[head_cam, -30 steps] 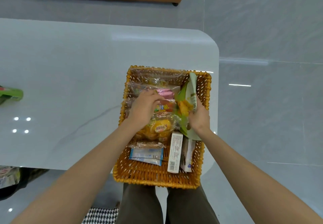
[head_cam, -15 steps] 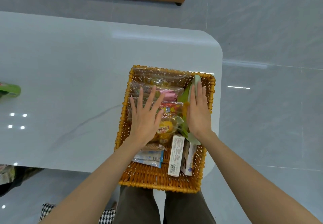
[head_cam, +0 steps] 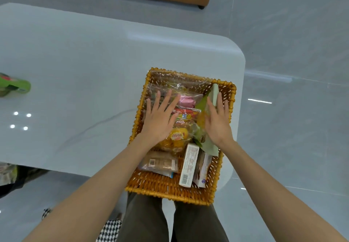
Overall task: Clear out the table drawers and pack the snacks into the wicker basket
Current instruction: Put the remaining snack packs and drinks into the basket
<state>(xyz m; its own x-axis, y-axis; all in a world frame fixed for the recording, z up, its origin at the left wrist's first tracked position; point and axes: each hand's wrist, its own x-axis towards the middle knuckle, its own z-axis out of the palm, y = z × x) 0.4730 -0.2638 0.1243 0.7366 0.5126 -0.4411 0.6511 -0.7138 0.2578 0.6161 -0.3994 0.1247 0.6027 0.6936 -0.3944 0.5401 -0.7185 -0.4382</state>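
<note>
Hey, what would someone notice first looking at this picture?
The orange wicker basket at the near right corner of the white table, crammed full, catches the eye first. Both hands lie flat on its contents, fingers straight: the left hand on clear-wrapped snacks, the right hand on a green pouch. A green packet sits alone at the table's left edge.

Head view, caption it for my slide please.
Left hand and right hand lie flat on snacks in the basket on the table.

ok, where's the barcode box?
Head view: barcode box lies in the near-right part of the wicker basket, between the brown wrapped snack and another box.
</note>
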